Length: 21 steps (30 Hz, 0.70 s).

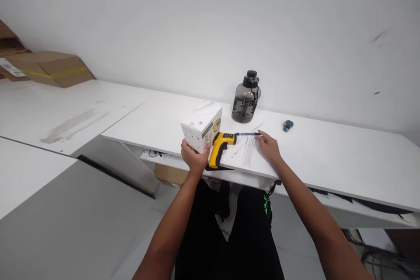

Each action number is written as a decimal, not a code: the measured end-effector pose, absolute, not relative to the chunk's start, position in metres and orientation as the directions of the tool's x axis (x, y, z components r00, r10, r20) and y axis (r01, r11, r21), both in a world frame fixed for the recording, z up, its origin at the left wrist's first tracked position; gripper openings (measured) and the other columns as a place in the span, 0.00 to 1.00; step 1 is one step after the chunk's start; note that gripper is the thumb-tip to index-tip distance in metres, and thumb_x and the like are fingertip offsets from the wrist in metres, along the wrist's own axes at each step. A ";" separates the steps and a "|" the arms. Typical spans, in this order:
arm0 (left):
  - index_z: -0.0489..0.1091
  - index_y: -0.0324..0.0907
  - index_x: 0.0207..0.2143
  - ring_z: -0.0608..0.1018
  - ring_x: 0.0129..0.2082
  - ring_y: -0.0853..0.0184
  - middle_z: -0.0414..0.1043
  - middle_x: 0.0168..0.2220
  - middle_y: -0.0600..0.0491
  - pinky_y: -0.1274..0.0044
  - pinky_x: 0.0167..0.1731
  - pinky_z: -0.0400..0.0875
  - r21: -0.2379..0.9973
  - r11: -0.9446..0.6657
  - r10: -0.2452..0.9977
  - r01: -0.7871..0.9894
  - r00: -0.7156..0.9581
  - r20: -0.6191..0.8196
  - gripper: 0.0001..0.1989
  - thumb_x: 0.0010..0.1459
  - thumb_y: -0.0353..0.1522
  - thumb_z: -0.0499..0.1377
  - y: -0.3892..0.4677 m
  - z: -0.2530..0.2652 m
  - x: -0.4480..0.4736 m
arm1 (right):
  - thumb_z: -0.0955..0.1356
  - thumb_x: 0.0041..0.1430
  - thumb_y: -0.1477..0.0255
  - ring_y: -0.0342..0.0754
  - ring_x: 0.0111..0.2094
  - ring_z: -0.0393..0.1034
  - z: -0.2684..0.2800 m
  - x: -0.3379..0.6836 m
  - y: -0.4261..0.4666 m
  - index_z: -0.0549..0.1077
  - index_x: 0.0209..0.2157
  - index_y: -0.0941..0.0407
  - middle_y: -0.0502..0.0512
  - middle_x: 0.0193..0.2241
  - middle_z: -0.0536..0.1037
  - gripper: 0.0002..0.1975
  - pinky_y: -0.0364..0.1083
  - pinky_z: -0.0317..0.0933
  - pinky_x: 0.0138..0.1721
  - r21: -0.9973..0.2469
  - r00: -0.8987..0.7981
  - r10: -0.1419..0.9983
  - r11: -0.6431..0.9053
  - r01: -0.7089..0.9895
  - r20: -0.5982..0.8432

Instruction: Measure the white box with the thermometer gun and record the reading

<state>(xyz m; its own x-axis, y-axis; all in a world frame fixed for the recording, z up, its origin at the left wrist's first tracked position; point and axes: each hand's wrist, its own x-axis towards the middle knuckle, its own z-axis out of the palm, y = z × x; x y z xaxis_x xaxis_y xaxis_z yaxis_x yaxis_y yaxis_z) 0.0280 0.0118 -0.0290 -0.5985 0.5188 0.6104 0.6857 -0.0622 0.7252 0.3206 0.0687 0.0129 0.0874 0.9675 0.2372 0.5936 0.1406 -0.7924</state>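
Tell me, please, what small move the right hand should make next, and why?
Probably curl the right hand fingers round the blue pen: the fingertips already rest on the printed sheet right at the pen's end, while the left hand is occupied gripping the white box beside the yellow infrared thermometer.

on the desk [328, 153], the box [201, 129] stands left of the thermometer gun [220, 146]; pen [247, 134] and paper [251, 151] lie right of it, bottle [246, 97] behind.
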 end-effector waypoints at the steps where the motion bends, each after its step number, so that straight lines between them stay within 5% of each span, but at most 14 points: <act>1: 0.52 0.34 0.58 0.71 0.51 0.46 0.67 0.48 0.35 0.59 0.51 0.64 0.726 -0.056 0.523 0.686 -0.599 0.606 0.45 0.45 0.50 0.62 0.012 -0.028 0.028 | 0.62 0.58 0.65 0.48 0.32 0.73 0.015 0.320 0.069 0.73 0.55 0.57 0.55 0.40 0.83 0.25 0.50 0.67 0.45 -0.767 0.075 0.966 0.146 0.625 0.246; 9: 0.53 0.36 0.58 0.72 0.48 0.47 0.68 0.47 0.37 0.58 0.48 0.65 0.738 -0.057 0.539 0.672 -0.602 0.589 0.43 0.45 0.48 0.63 0.011 -0.024 0.027 | 0.62 0.63 0.69 0.52 0.47 0.75 0.035 0.309 0.070 0.78 0.48 0.54 0.55 0.47 0.80 0.17 0.49 0.65 0.51 -0.483 -0.101 0.973 0.191 0.854 0.205; 15: 0.53 0.36 0.58 0.72 0.48 0.47 0.68 0.47 0.38 0.58 0.48 0.65 0.743 -0.076 0.567 0.665 -0.584 0.581 0.43 0.45 0.47 0.64 0.007 -0.021 0.026 | 0.59 0.62 0.78 0.55 0.47 0.74 0.019 0.292 0.046 0.70 0.57 0.61 0.63 0.51 0.77 0.23 0.51 0.65 0.49 -0.195 -0.224 0.913 0.302 0.933 0.340; 21: 0.53 0.37 0.58 0.72 0.49 0.47 0.67 0.48 0.39 0.57 0.50 0.64 0.762 -0.077 0.575 0.643 -0.596 0.561 0.45 0.44 0.49 0.65 0.007 -0.019 0.027 | 0.58 0.65 0.71 0.51 0.46 0.74 0.025 0.295 0.042 0.74 0.51 0.57 0.57 0.48 0.79 0.19 0.48 0.64 0.49 -0.439 -0.069 0.937 0.224 0.870 0.341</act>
<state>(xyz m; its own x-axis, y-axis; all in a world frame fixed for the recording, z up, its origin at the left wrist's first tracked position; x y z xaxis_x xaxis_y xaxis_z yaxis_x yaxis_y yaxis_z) 0.0265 0.0070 -0.0192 -0.5957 0.5749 0.5609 0.6433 -0.0766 0.7617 0.2951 0.0418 0.0245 -0.0688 0.9374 0.3413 0.8704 0.2236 -0.4387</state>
